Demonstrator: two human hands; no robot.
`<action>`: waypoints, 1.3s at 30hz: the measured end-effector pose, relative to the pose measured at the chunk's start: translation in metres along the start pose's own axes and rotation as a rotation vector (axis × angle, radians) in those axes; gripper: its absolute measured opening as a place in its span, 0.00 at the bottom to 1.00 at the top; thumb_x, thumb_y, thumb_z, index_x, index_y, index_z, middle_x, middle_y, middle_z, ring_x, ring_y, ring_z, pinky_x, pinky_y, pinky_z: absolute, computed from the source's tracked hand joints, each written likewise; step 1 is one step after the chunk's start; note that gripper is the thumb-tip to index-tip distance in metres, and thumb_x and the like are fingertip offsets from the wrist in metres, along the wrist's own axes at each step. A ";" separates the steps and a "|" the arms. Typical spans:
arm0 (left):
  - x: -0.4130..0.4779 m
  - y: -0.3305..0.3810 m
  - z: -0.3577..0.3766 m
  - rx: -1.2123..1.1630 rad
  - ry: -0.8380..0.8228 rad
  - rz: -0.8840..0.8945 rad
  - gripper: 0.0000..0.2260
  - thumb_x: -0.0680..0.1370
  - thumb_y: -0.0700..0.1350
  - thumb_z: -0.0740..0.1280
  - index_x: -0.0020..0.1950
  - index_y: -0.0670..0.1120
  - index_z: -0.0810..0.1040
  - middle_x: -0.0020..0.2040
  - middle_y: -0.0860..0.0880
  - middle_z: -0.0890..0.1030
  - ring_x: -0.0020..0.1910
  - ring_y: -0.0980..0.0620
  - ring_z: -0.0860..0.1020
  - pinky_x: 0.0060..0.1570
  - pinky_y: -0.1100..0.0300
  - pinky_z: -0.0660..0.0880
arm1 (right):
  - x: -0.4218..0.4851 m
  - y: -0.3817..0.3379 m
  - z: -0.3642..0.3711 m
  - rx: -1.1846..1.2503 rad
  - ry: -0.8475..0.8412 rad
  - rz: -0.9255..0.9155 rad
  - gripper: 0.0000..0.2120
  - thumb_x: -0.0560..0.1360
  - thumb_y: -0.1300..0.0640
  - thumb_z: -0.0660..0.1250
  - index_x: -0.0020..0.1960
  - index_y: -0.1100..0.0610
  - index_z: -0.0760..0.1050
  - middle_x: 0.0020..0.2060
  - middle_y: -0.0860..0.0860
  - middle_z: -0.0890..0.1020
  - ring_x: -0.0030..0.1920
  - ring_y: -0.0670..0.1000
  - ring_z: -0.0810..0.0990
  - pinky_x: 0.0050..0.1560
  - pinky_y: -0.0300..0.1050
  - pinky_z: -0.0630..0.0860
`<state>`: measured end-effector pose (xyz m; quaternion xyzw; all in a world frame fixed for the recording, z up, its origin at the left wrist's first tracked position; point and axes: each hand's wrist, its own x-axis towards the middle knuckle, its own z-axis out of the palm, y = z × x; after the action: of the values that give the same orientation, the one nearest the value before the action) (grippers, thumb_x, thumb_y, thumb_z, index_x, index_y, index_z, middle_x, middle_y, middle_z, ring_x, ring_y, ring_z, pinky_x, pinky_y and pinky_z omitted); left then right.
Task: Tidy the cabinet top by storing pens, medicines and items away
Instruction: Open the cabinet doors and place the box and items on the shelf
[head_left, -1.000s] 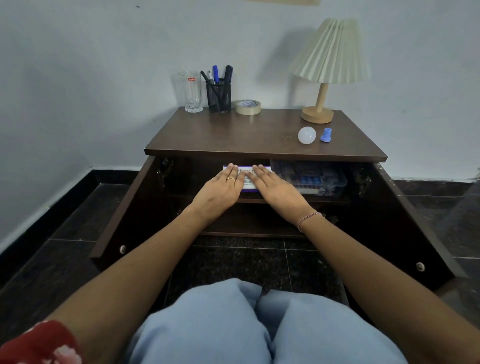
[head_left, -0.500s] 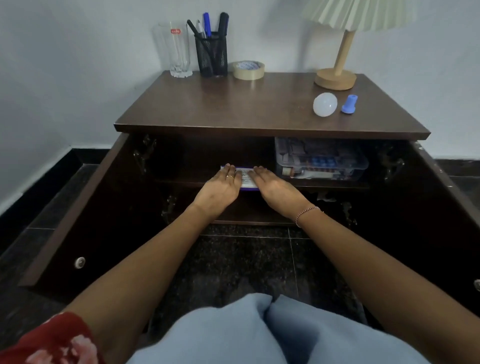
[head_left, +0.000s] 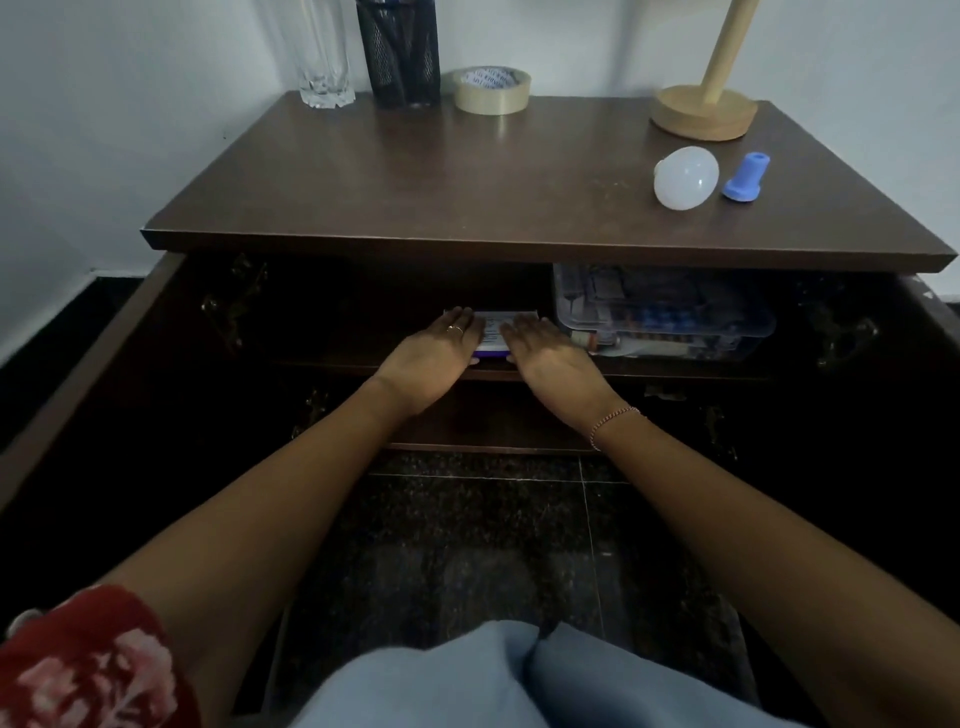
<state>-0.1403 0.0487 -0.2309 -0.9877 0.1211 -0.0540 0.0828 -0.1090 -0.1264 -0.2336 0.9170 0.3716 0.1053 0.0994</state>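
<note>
From the head camera: pressing flat on the medicine box (head_left: 493, 338) with left hand (head_left: 428, 358) and right hand (head_left: 553, 358), fingers straight, gripping nothing. Box under both sets of fingertips, showing between the hands, on the inner shelf (head_left: 311, 361). Just right of the right hand, a clear container (head_left: 670, 317); above the hands, on the cabinet top (head_left: 467, 197), a tape roll (head_left: 492, 89) and bulb (head_left: 685, 177)

One view only: head camera, wide-angle, worn by the person. It faces forward and tilts down onto the front of the open cabinet (head_left: 467, 197), close in. The cabinet top fills the upper half. The lamp base (head_left: 701, 117) and glass (head_left: 322, 67) are cropped by the top edge. The floor (head_left: 467, 519) and lap (head_left: 493, 680) sit at the bottom.
</note>
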 end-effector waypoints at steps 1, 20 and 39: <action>0.003 0.000 0.002 -0.030 -0.011 0.009 0.25 0.82 0.49 0.54 0.77 0.42 0.53 0.77 0.41 0.57 0.76 0.45 0.56 0.72 0.52 0.60 | -0.001 0.002 0.001 -0.017 0.000 0.008 0.23 0.81 0.60 0.53 0.75 0.64 0.56 0.72 0.63 0.63 0.73 0.59 0.63 0.75 0.51 0.54; -0.019 0.043 0.012 -0.045 0.081 -0.104 0.28 0.80 0.53 0.51 0.76 0.39 0.56 0.76 0.40 0.60 0.76 0.47 0.58 0.76 0.54 0.51 | -0.012 -0.023 0.013 0.215 0.032 0.119 0.26 0.81 0.56 0.50 0.76 0.64 0.50 0.76 0.62 0.53 0.77 0.56 0.50 0.77 0.49 0.49; -0.014 0.036 -0.016 -0.078 0.130 -0.126 0.29 0.81 0.55 0.52 0.77 0.44 0.50 0.78 0.45 0.53 0.77 0.51 0.51 0.76 0.53 0.49 | -0.013 -0.022 -0.011 0.160 0.075 0.098 0.27 0.81 0.62 0.50 0.76 0.68 0.44 0.76 0.64 0.49 0.77 0.59 0.46 0.76 0.48 0.45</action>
<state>-0.1638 0.0157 -0.2230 -0.9902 0.0660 -0.1184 0.0325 -0.1360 -0.1192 -0.2300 0.9345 0.3371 0.1142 0.0068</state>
